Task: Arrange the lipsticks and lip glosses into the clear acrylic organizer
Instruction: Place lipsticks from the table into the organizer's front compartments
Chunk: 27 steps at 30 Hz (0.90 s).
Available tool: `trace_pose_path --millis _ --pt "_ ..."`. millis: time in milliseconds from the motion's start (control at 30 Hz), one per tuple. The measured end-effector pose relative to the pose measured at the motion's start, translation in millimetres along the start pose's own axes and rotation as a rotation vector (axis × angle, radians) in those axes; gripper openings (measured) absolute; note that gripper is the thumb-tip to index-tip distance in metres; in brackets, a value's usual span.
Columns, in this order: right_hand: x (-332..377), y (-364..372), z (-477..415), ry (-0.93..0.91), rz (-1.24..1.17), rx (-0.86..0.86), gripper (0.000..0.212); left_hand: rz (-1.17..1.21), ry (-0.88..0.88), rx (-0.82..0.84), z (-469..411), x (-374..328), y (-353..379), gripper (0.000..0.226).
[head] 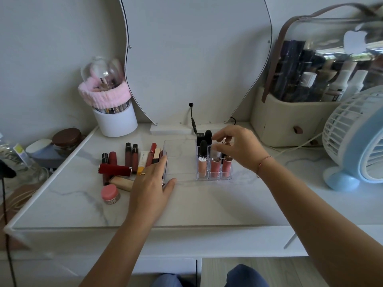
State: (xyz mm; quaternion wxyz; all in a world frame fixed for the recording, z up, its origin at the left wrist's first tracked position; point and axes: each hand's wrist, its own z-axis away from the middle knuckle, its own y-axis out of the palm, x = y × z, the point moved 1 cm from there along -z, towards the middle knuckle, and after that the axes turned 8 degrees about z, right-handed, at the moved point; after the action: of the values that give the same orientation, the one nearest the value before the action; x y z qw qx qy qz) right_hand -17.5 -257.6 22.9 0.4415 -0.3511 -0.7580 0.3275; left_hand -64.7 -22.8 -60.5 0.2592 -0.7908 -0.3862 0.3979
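The clear acrylic organizer stands mid-table. Its right end holds three pink lip glosses in front and black-capped tubes behind. My right hand hovers over that end, thumb and fingertips pinched around the pale cap of the middle gloss; the hold is partly blurred. My left hand grips the organizer's left wall, thumb at its front edge. To its left lies a pile of loose lipsticks and glosses, including a red lipstick lying flat, a beige tube and a small pink-lidded jar.
A white brush cup with a pink headband stands at the back left. The mirror base and its cable sit behind the organizer. A cream cosmetics case and a blue-white fan fill the right. The table's front edge is near.
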Motion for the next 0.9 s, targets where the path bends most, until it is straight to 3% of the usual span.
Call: trace_pose_path --millis 100,200,400,567,700,767,900 --pt "-19 -15 -5 0.106 -0.169 -0.132 0.014 -0.002 0.002 -0.002 0 0 0 0.064" --pt "-52 -24 -10 0.211 -0.188 -0.208 0.012 -0.014 0.0 -0.004 0 1 1 0.064" --pt "-103 6 -7 0.332 -0.06 0.094 0.04 -0.031 -0.014 -0.014 0 0 2 0.064" --pt "-108 21 -5 0.304 0.056 0.074 0.043 -0.043 -0.023 -0.018 1 0 2 0.064" --pt "-105 22 -8 0.271 0.12 0.079 0.033 -0.036 -0.027 -0.019 1 0 2 0.063" --pt "-104 22 -6 0.282 0.054 0.047 0.027 -0.04 -0.021 -0.025 1 0 2 0.063" --pt "-91 1 -5 0.299 -0.198 -0.174 0.025 -0.026 -0.019 -0.025 1 1 3 0.063"
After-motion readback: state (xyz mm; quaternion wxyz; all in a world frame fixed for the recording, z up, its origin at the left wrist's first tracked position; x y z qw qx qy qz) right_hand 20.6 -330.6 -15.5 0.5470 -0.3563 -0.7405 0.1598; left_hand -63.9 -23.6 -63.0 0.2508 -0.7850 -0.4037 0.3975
